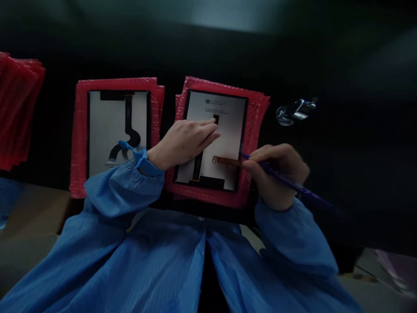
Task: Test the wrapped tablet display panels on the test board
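Observation:
A tablet display panel (pixel 224 130) lies face down on pink bubble-wrap sheets (pixel 252 126), its grey back facing up. Across it rests my left hand (pixel 187 141), fingers stretched out, with the fingertips at the upper end of a black flex cable (pixel 197 167). At the panel's right edge my right hand (pixel 276 171) is closed around a thin purple pen-like tool (pixel 289 182). Its thumb and forefinger are at the right end of an orange-brown ribbon cable (pixel 228 161); whether they pinch it is unclear. The ribbon's connector end lies over the panel's back.
Left of it, a second display panel (pixel 107 117) with a curved black flex cable (pixel 129 117) lies on more pink wrap. A pink bubble-wrap stack (pixel 19 108) is at far left. A shiny metal object (pixel 296 111) stands at right on the dark table (pixel 352 152).

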Tool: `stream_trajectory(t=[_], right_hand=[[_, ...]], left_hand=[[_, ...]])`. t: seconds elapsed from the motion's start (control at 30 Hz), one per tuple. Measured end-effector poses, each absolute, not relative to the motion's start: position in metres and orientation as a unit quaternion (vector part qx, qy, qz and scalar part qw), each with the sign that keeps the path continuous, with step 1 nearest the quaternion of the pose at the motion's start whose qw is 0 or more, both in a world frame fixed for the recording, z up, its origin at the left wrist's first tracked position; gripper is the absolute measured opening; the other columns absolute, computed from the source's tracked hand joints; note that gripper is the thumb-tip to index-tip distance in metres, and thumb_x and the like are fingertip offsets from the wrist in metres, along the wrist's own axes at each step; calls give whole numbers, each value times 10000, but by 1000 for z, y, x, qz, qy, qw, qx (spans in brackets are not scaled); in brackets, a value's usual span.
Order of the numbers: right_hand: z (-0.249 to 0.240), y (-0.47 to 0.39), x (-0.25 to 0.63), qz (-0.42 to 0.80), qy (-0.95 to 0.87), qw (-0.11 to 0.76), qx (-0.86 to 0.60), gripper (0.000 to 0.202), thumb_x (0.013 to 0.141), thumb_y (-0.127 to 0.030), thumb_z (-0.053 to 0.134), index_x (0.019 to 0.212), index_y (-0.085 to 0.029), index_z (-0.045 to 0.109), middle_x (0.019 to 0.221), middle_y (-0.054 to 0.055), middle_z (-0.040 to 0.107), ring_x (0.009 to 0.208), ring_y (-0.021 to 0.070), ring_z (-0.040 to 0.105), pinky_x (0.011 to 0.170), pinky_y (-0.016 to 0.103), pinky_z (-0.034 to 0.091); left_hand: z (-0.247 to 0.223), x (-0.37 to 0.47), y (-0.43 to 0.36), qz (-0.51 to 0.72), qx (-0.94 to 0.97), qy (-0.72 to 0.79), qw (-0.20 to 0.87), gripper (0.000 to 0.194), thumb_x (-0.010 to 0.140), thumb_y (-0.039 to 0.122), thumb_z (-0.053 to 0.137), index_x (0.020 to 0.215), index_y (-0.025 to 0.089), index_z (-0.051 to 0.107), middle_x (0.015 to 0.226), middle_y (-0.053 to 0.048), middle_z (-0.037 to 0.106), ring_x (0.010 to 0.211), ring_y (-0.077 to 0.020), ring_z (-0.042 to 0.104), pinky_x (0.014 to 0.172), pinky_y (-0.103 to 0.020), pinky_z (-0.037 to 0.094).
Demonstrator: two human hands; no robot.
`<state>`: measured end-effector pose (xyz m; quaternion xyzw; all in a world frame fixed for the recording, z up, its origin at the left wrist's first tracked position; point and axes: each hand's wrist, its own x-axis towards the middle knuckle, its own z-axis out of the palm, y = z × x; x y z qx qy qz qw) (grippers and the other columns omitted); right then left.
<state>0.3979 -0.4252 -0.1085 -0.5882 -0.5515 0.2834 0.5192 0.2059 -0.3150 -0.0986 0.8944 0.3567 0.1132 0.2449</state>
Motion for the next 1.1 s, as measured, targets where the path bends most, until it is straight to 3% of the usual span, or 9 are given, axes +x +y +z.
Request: stream_trajectory(t=[0.07, 0.13, 0.23, 0.33, 0.5, 0.6, 0.73, 0.93, 1.1], right_hand=[[-104, -427, 422, 254, -545, 492, -630, 212, 919, -466, 633, 840, -270, 658, 772, 18, 675, 578, 176, 572, 561, 330, 468], [-107, -428, 444, 256, -565, 422, -661, 245, 976, -458, 537, 893, -274, 675, 824, 33, 699, 632, 195, 608, 641, 361, 505], [-120, -429, 467, 272, -630, 316, -655, 217, 880, -467, 684, 869, -252, 657, 903, 46, 711, 807, 235, 660, 790, 392, 520], [-130, -427, 475, 334, -641, 301, -622, 321, 814, -503, 757, 831, -230, 590, 870, 33, 691, 764, 205, 650, 742, 346, 525], [-124, -422, 471, 441, -600, 369, -556, 405, 835, -528, 738, 775, -237, 463, 806, 8, 656, 676, 159, 612, 646, 296, 527], [-114, -418, 465, 478, -581, 416, -510, 367, 863, -457, 733, 786, -245, 444, 824, 5, 652, 667, 147, 602, 640, 295, 533], [-102, -405, 451, 502, -561, 463, -468, 368, 867, -409, 735, 781, -255, 412, 806, -9, 649, 650, 137, 602, 619, 291, 536], [-104, -394, 432, 463, -544, 501, -488, 400, 860, -396, 719, 768, -263, 354, 772, -25, 630, 647, 138, 612, 612, 311, 540], [-110, -402, 426, 422, -533, 528, -509, 373, 865, -303, 709, 762, -262, 352, 760, -32, 637, 610, 131, 603, 573, 299, 526]], left_hand=[[-96, 205, -314, 128, 886, 353, 271, 423, 1031, 371, 379, 1079, 149, 737, 1069, -101, 749, 1012, -270, 711, 887, -346, 491], [-96, 205, -312, 135, 884, 351, 279, 430, 1029, 370, 379, 1169, 143, 716, 1138, -110, 743, 1071, -280, 700, 913, -355, 494], [-100, 207, -309, 139, 886, 347, 275, 470, 1013, 319, 386, 1409, 142, 568, 1461, -128, 580, 1268, -289, 608, 981, -365, 488], [-103, 208, -307, 118, 892, 334, 281, 489, 981, 311, 441, 1435, 168, 550, 1541, -116, 496, 1277, -291, 603, 1001, -371, 488], [-98, 209, -307, 153, 819, 360, 421, 527, 999, 513, 400, 1001, 140, 773, 978, -122, 776, 905, -249, 726, 826, -319, 519], [-94, 211, -306, 138, 670, 399, 611, 635, 944, 654, 429, 866, 122, 767, 734, -121, 722, 649, -198, 673, 604, -276, 497], [-82, 217, -307, 73, 518, 398, 753, 689, 818, 758, 513, 923, 131, 778, 660, -114, 693, 538, -197, 610, 435, -268, 403], [-61, 229, -314, 48, 519, 313, 794, 599, 785, 711, 521, 752, 175, 786, 418, -44, 508, 354, -103, 297, 370, -276, 240], [-63, 229, -318, 66, 502, 305, 806, 516, 699, 676, 553, 476, 211, 570, 417, -32, 332, 408, -126, 280, 381, -290, 230]])
